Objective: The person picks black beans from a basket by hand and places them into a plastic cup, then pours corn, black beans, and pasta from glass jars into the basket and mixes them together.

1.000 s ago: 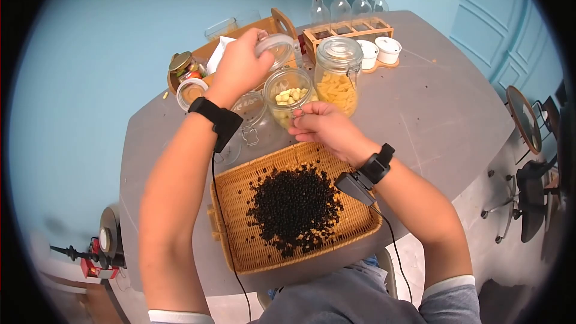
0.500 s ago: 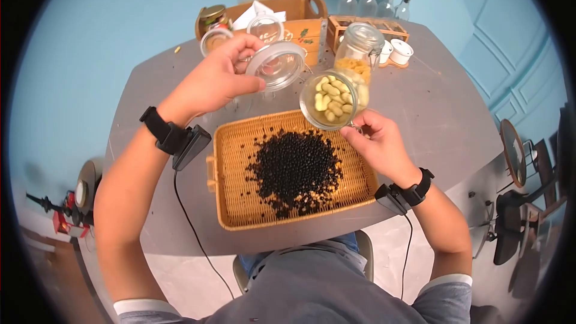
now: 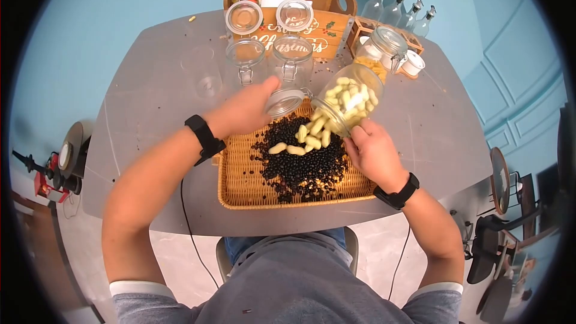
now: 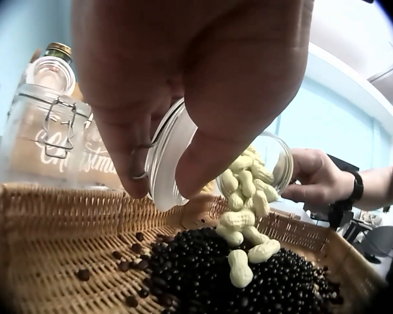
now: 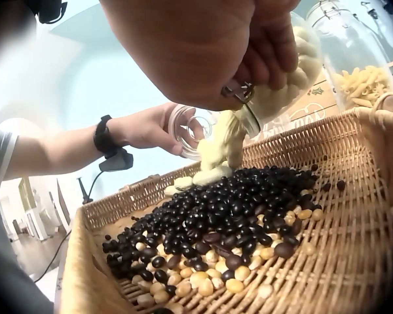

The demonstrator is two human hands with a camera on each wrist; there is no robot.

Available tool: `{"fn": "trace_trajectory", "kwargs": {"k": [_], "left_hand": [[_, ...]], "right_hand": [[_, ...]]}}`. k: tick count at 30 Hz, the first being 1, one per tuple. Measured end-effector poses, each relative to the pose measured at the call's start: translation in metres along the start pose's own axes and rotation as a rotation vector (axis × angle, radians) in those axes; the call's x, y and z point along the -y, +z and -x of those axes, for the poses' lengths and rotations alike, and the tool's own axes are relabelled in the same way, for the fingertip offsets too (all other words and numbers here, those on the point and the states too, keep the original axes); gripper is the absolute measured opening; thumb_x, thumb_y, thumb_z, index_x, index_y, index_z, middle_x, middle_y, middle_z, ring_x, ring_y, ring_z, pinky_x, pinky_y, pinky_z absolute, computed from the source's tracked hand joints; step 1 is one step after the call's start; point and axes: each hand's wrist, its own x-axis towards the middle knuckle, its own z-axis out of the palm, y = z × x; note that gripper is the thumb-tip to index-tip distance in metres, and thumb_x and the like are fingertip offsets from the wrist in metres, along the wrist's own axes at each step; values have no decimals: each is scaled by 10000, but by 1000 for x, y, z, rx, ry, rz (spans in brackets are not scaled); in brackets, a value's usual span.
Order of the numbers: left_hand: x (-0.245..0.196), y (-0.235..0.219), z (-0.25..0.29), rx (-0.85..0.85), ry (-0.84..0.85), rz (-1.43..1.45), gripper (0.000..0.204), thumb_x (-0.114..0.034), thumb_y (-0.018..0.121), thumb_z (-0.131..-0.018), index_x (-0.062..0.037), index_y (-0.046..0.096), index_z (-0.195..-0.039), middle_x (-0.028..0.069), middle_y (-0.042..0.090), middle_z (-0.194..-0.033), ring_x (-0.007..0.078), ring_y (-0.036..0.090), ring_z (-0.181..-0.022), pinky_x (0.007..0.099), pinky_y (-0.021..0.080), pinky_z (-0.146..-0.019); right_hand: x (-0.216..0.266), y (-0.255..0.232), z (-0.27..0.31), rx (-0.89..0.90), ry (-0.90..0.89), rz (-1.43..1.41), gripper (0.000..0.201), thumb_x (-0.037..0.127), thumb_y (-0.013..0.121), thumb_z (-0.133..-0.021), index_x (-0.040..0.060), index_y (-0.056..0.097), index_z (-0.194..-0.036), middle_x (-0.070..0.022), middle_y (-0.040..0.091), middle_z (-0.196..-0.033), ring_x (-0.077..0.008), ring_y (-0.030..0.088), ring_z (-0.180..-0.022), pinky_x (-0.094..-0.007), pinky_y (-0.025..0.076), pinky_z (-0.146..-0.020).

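Observation:
A glass clip-top jar (image 3: 351, 93) is tipped over the wicker basket (image 3: 240, 195), and peanuts in their shells (image 3: 315, 132) spill from its mouth onto a heap of black beans (image 3: 300, 168). My right hand (image 3: 378, 153) grips the jar at its rim, near the wire clasp. With my left hand (image 3: 249, 108) I pinch the jar's round glass lid (image 3: 285, 103) between thumb and fingers, holding it tilted beside the mouth. In the right wrist view yellowish kernels (image 5: 209, 281) show among the beans at the heap's near edge.
Two glass jars with raised lids (image 3: 245, 60) stand behind the basket, before a wooden crate (image 3: 330, 30) with lettering. A jar of pasta (image 3: 384, 51) stands right of them, near white lidded pots (image 3: 414, 63) and several glass bottles (image 3: 393, 9).
The peanut jar was lifted off the table, brought over the basket and tipped; peanuts now fall onto the beans. My left hand moved down with the lid, toward the basket.

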Motion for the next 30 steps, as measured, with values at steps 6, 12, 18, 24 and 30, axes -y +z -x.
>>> {"fn": "trace_trajectory", "kwargs": {"k": [6, 12, 18, 24, 30], "left_hand": [[5, 6, 4, 13, -22, -53, 455, -46, 718, -798, -15, 422, -1142, 262, 614, -1051, 423, 612, -1020, 466, 495, -840], [-7, 2, -1, -37, 68, -74, 406, -31, 674, -814, -5, 408, -1120, 263, 612, -1004, 433, 610, -975, 490, 490, -798], [-42, -29, -6, -124, 88, -22, 357, -12, 640, -821, -28, 446, -1121, 215, 626, -982, 384, 633, -971, 465, 503, -802], [-84, -113, -35, -420, 445, -79, 449, -37, 609, -840, -93, 571, -1284, 148, 638, -1059, 290, 647, -936, 405, 524, -835], [-121, -154, -114, -575, 546, -470, 316, -93, 584, -833, -7, 670, -1125, 214, 655, -977, 405, 607, -1000, 443, 496, -888]], "right_hand": [[1, 2, -2, -47, -110, 156, 176, 38, 685, -737, 45, 510, -747, -116, 493, -776, -327, 553, -760, -424, 487, -701], [-3, -17, -6, -82, -137, 220, 184, 28, 688, -704, 52, 509, -741, -98, 479, -763, -300, 527, -748, -410, 471, -694], [-1, -39, -5, -174, 21, 27, 176, -6, 698, -737, 38, 530, -762, -120, 502, -760, -327, 537, -715, -390, 463, -638], [-3, -65, -26, -204, 429, -665, 187, 72, 717, -860, 35, 548, -790, -36, 630, -791, -143, 608, -730, -303, 473, -646], [-2, -44, -72, -303, 573, -1247, 146, 118, 665, -937, 66, 578, -833, -31, 659, -849, -90, 591, -770, -259, 484, -725]]}}
